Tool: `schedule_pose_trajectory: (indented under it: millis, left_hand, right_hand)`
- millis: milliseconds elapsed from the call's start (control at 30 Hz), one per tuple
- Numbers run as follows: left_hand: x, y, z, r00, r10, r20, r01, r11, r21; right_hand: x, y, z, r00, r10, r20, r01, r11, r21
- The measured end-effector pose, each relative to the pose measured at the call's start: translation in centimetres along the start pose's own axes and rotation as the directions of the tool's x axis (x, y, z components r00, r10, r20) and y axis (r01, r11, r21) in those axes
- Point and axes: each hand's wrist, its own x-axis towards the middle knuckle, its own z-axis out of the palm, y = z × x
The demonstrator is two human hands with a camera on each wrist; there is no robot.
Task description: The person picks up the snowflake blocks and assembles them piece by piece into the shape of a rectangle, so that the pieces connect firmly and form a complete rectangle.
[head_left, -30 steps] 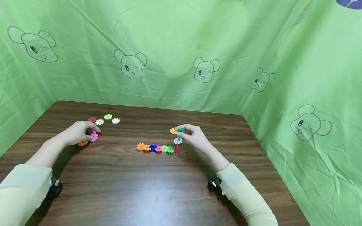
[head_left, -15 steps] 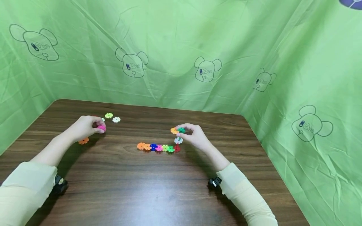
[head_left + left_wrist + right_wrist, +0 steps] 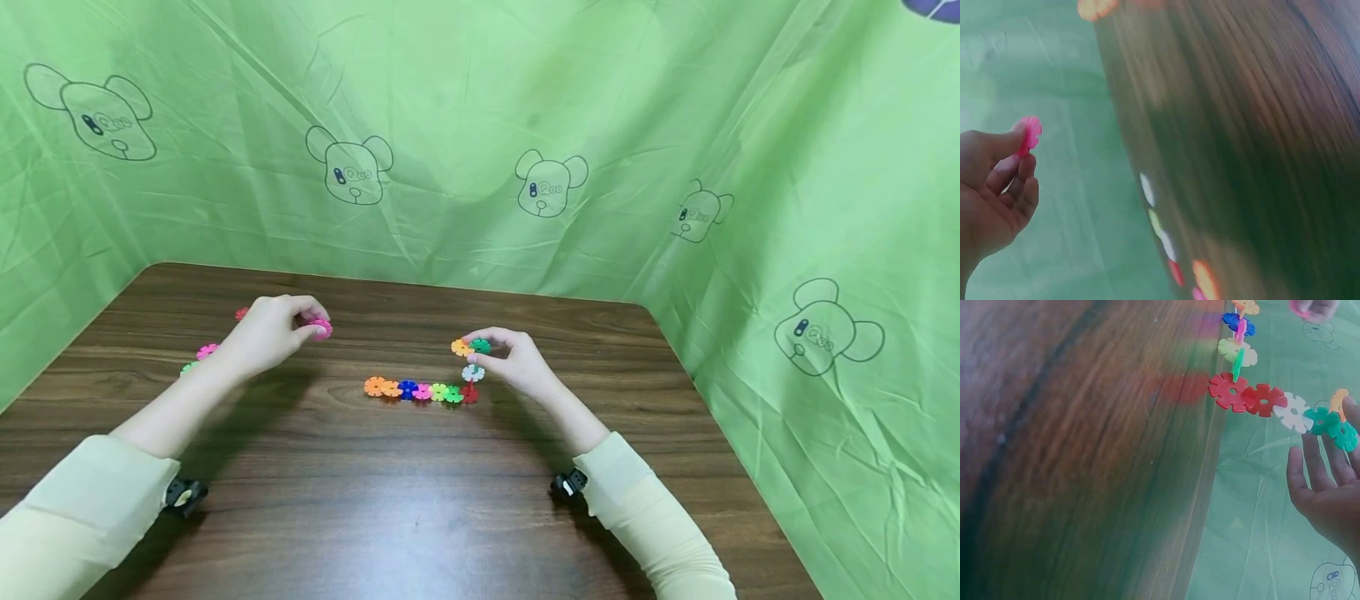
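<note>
My left hand [image 3: 273, 337] pinches a pink snowflake disc [image 3: 322, 329] between thumb and fingertips, above the table's left-middle part. The left wrist view shows this pink disc [image 3: 1033, 133] by its notched rim. My right hand [image 3: 517, 360] holds the far end of a chain of interlocked snowflake discs, by the green disc [image 3: 481, 345] and orange disc [image 3: 461, 347]. From there the chain runs through a white disc [image 3: 473, 373] to a red disc [image 3: 469, 392], then bends left through several colours to an orange disc [image 3: 374, 386]. Fingers of the right hand [image 3: 1335, 494] lie beneath the green discs [image 3: 1329, 425].
Loose discs lie at the left, partly hidden by the left arm: a red disc [image 3: 242, 313], a pink disc [image 3: 206, 352] and a green disc [image 3: 187, 367]. The wooden table [image 3: 420, 500] is bordered by a green curtain [image 3: 450, 108].
My left hand has lifted the pink disc from the loose discs and carried it right, toward the chain. My right hand and the chain have stayed nearly still.
</note>
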Motion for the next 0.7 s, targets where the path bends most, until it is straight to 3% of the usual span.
schedule_pose_trajectory:
  millis: [300, 467, 700]
  left_hand:
    - [0.4, 5.3, 0.7, 0.997, 0.034, -0.068, -0.038, 0.998, -0.05]
    - [0.9, 7.1, 1.7, 0.992, 0.052, -0.116, -0.067, 0.99, -0.127]
    - [1.3, 8.7, 4.3, 0.987, 0.024, -0.16, -0.066, 0.961, -0.267]
  right_hand:
    - [-0.6, -2.6, -0.2, 0.999, -0.015, 0.035, 0.015, 1.0, 0.0]
    - [-0.7, -2.7, -0.1, 0.999, -0.017, 0.033, 0.017, 1.0, 0.015]
    - [-0.6, -2.6, 0.1, 0.999, -0.015, 0.029, 0.015, 1.0, 0.022]
